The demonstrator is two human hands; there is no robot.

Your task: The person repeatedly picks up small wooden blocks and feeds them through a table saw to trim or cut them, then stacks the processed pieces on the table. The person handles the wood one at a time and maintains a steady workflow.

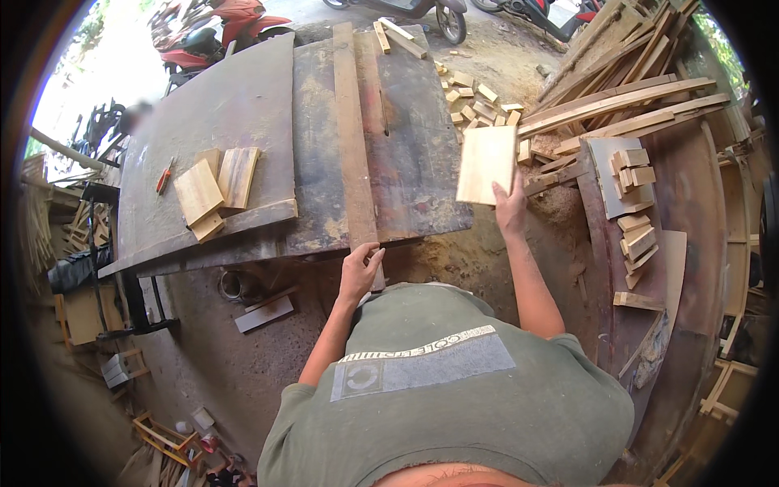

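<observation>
In my right hand [510, 213] is a flat, pale rectangular wooden board [488, 165]. I grip it by its lower right corner, raised past the table's right edge. My left hand [359, 272] is at the near end of a long brown wooden plank [354, 138] that runs away across the worktable [316, 105]. Its fingers are loosely bent, with a gap between thumb and forefinger, and they seem to touch the plank's side. Several similar pale boards [199, 193] lie stacked on the table's left part, beside a red-handled hand tool [165, 177].
Wooden offcuts [484, 105] are scattered beyond the table's right edge, near a heap of long timber [625, 89]. Small blocks [637, 239] line a bench [690, 243] at my right. Motorbikes [235, 24] stand at the back. A small wooden frame [166, 438] sits on the floor lower left.
</observation>
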